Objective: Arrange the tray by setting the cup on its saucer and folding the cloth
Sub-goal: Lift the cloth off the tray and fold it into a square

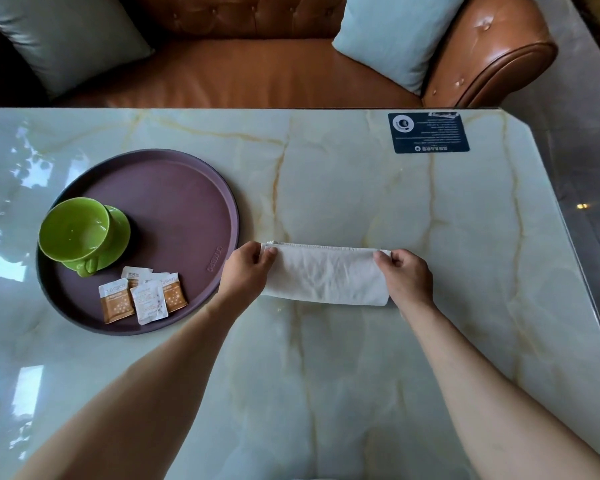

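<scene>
A white cloth (326, 275) lies on the marble table as a long folded strip. My left hand (246, 273) pinches its left end at the top corner, and my right hand (407, 277) pinches its right end. To the left is a round purple tray (187, 202). On the tray's left side a green cup (73, 230) stands upright on a green saucer (120, 226), its handle pointing toward me.
Several sugar sachets (142, 297) lie at the tray's near edge. A dark blue card (428, 132) rests at the table's far right. Beyond the table's far edge stands a brown leather sofa (257, 71) with two pale cushions. The table's right edge slants near the floor.
</scene>
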